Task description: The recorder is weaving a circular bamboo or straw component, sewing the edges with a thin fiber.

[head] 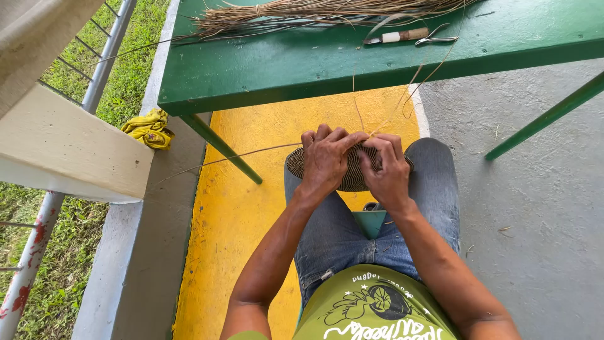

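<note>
Both hands are bunched up together on a round woven disc that sits on the person's knees, just below the edge of the green table. The left hand is curled over the top of the disc with fingers pressed down on it, and the right hand is right beside it, touching, fingertips pinching a thin fiber strand that runs up toward the table (a second long strand trails off to the left over the yellow floor). On the table there's a bundle of dried fibers, a small knife with a wrapped handle, and little metal snips just beside it. A crumpled yellow cloth lies on the ledge by the railing.
</note>
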